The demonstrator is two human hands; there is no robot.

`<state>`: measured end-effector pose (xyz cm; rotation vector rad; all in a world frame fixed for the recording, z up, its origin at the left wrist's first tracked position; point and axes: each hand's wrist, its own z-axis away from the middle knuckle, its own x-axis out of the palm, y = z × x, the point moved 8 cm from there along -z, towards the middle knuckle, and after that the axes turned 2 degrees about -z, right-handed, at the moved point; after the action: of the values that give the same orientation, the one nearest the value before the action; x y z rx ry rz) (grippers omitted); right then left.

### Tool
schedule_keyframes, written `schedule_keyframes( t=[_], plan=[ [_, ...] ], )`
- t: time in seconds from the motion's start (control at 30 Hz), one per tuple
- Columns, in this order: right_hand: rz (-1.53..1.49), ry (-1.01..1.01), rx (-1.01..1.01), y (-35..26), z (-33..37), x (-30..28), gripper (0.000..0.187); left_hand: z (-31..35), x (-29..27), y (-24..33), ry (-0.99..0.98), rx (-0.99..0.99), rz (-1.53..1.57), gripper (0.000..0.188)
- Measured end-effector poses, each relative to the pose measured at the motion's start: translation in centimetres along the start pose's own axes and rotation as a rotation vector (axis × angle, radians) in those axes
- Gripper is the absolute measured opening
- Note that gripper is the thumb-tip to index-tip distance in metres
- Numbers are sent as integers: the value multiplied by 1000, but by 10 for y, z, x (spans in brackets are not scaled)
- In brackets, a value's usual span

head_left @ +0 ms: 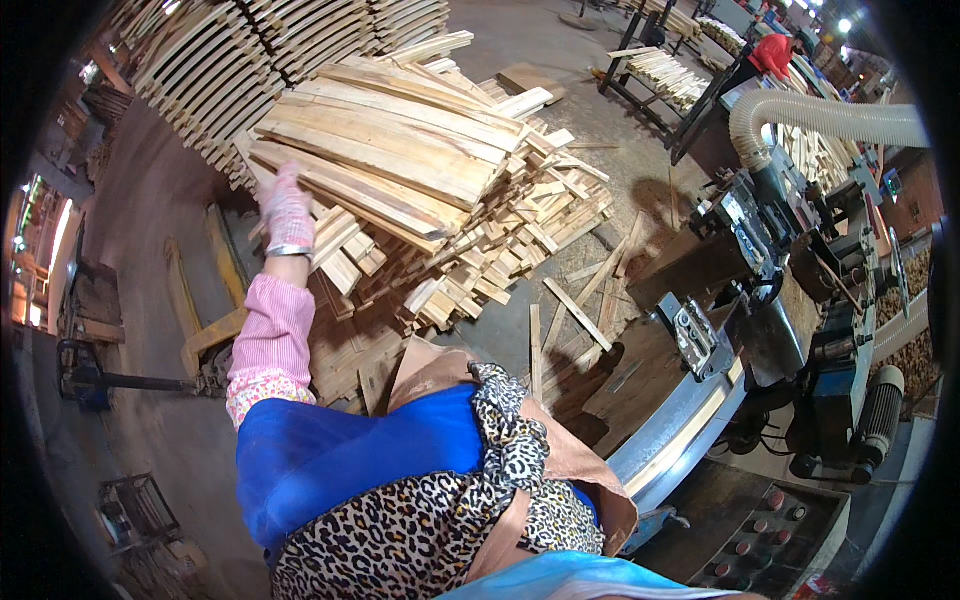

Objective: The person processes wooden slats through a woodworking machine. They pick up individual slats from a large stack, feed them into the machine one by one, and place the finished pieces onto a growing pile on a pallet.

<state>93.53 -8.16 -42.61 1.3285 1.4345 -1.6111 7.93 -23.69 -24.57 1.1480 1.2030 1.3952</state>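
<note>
My left hand (289,210), in a pinkish-white knit glove, reaches forward to the left end of a stack of wooden boards (385,130). Its fingertips are at the near-left ends of the boards and smeared by motion, so whether they grip one cannot be made out. Wide, pale boards lie side by side on top. Beneath them many short wooden strips (480,255) are piled crosswise, their cut ends facing me. My right hand is out of view.
A woodworking machine (770,260) with a ribbed hose (830,118) stands at right, a wood strip (690,425) on its curved metal table. A control panel (765,535) sits below. Yellow pallet-jack forks (225,255) lie left. Offcuts (580,315) litter the floor. A person in red (772,55) works far right.
</note>
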Motion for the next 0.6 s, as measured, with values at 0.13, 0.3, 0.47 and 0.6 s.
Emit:
schedule_keyframes(
  t=[0.13,0.3,0.47,0.6],
  plan=[
    [-107,102,-73,-10,-56,19,51,19,25,-25,38,-155,62,84],
    [152,-37,-122,-75,-135,18,37,-57,8,-52,99,-161,-276,66],
    [102,250,-242,-85,-197,33,37,0,24,0,-51,-151,-71,39],
    [-942,-412,-412,-283,-153,13,52,120,47,54,-215,130,248,49]
  ],
)
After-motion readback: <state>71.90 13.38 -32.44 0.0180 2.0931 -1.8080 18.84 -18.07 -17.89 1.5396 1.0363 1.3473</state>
